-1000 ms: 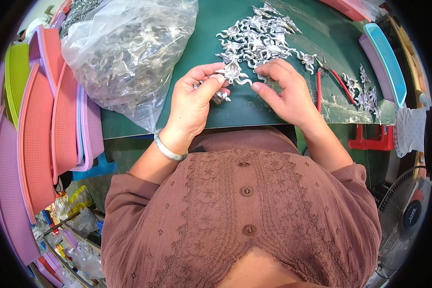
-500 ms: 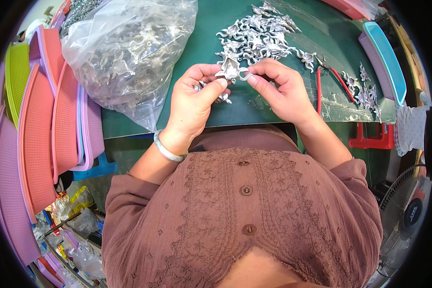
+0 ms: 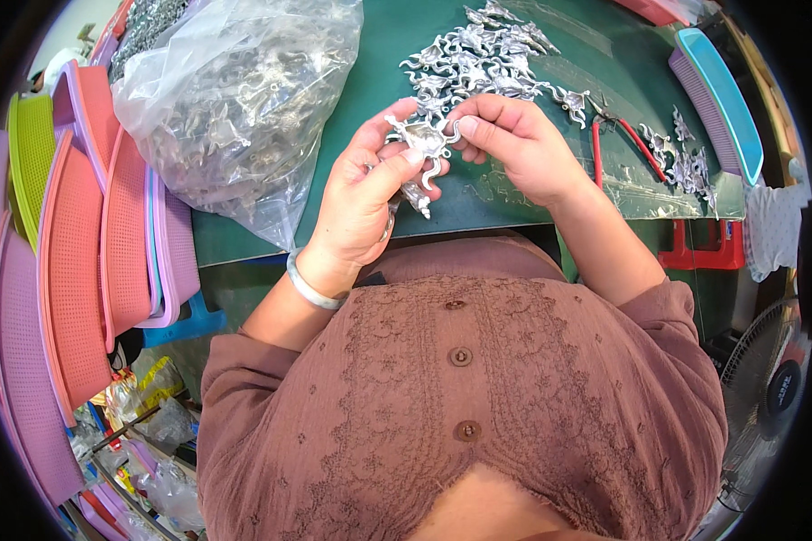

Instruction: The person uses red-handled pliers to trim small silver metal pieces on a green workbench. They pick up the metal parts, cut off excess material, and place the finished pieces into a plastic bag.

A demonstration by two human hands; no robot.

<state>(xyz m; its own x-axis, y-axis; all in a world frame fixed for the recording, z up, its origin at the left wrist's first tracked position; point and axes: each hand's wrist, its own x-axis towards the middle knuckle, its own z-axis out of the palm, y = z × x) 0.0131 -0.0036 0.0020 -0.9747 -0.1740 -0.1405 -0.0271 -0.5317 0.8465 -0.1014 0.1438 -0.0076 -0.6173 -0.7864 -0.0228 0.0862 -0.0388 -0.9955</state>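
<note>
My left hand (image 3: 354, 200) is closed on a silver metal casting (image 3: 424, 137) with curled, horn-like arms, its thumb pressed on top. Another silver casting (image 3: 415, 197) sticks out below, tucked against the same palm and fingers. With thumb and forefinger, my right hand (image 3: 523, 149) pinches one curled arm of the upper casting. Just beyond both hands, a heap of similar castings (image 3: 492, 63) lies on the green tabletop (image 3: 478, 200). Red-handled pliers (image 3: 641, 150) rest to the right of my right hand, jaws pointing away.
A clear plastic bag (image 3: 235, 126) full of castings stands at the left. Several castings (image 3: 692, 169) lie right of the pliers, near a blue-and-purple basket (image 3: 726, 108). Stacked pink and purple baskets (image 3: 77, 279) fill the left side. A red stool (image 3: 705, 248) and fan (image 3: 776, 388) are at the right.
The upper casting, held level between both hands before, is now turned and tilted. My right hand has shifted slightly left, and more of the second casting shows below my left hand.
</note>
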